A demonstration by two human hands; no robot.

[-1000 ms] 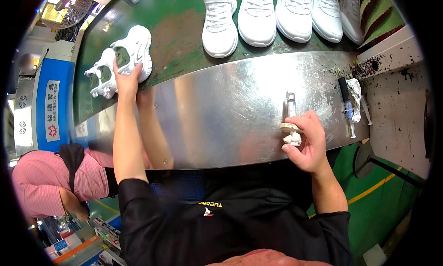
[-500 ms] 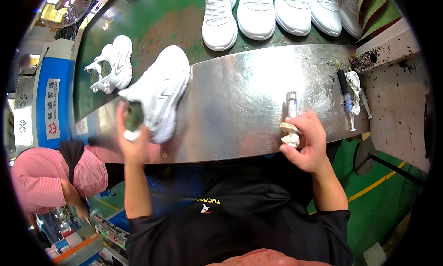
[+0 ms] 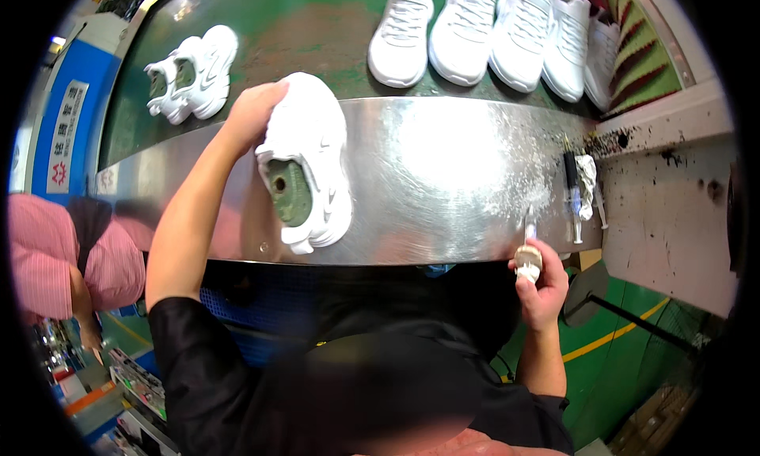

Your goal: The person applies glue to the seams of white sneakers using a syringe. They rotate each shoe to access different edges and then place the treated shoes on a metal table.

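Observation:
A white sneaker (image 3: 323, 139) with a green insole stands on the metal ledge left of centre, its toe pointing away from me and its heel near the front edge. My left hand (image 3: 257, 114) is closed around the left side of its toe; some fingertips are hidden behind the shoe. Low at the right, by the ledge's front edge, my right hand (image 3: 545, 288) grips a small tool (image 3: 529, 258) with a narrow shiny barrel, a tan disc and a white wad at its near end. That hand is well apart from the sneaker.
A pair of white sneakers (image 3: 194, 72) sits on the green belt (image 3: 305, 48) at the left. Several more sneakers (image 3: 459, 40) line up at the far right. Syringes (image 3: 573, 195) and crumpled white paper (image 3: 586, 188) lie near the machine wall (image 3: 665, 210). A person in pink (image 3: 47, 258) is at left.
My left hand has gone from the sneaker's heel to its toe, and the sneaker now stands more upright in view. My right hand, still holding the tool, has drawn nearer to me and rightward.

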